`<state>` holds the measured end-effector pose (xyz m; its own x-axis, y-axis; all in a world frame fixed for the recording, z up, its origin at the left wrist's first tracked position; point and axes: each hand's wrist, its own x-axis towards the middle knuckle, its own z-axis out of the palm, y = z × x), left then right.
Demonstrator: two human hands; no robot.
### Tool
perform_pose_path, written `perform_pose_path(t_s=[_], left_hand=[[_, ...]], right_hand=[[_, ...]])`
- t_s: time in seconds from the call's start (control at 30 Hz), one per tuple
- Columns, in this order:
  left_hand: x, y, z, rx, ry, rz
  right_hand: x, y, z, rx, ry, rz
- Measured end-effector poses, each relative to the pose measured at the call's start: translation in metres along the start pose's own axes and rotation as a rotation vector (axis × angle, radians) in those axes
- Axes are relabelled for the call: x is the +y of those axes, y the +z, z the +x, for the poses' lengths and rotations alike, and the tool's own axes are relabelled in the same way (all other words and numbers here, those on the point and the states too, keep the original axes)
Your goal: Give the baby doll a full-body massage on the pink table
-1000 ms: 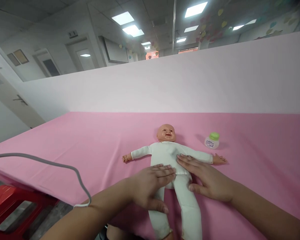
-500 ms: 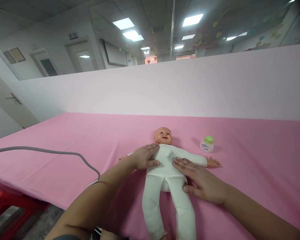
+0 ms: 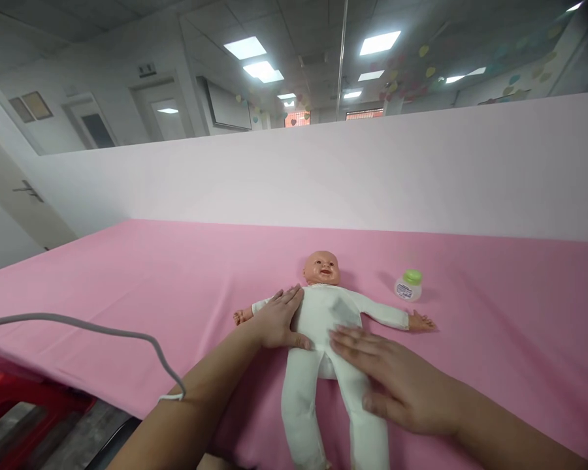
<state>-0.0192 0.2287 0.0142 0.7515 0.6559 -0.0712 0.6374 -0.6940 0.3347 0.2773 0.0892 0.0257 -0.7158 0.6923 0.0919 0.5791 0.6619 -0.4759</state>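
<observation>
face-up, the white-suited doll (image 3: pixel 326 313) lies arms spread; both hands, left (image 3: pixel 277 320) and right (image 3: pixel 396 378), rest flat, grasping nothing.

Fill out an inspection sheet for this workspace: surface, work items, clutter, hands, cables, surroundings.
Surface: pink sheet covers the table, smooth, with a pale partition along its far edge.
Work items: doll in a white suit lies face up, arms spread.
Clutter: small bottle with a green cap stands upright near the doll's arm, apart from it.
Hands: left hand lies flat on the doll's side, by the shoulder; right hand lies flat over its hip and thigh. No closed grip on either.
Cables: grey cable arcs over the table's near left edge.
Surroundings: ceiling lights, doors, paper hearts on glass; red stool lower left.
</observation>
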Motion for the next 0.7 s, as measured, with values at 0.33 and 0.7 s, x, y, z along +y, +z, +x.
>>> perform_pose_path(t_s=[0.33,0.7], left_hand=[[-0.002,0.001,0.0,0.011,0.031,-0.023],[0.001,-0.003,-0.002,-0.004,0.011,-0.041]], right_hand=[[0.036,-0.008,0.038,-0.004,0.048,-0.06],[0.094,-0.016,0.039,0.073,0.274,-0.16]])
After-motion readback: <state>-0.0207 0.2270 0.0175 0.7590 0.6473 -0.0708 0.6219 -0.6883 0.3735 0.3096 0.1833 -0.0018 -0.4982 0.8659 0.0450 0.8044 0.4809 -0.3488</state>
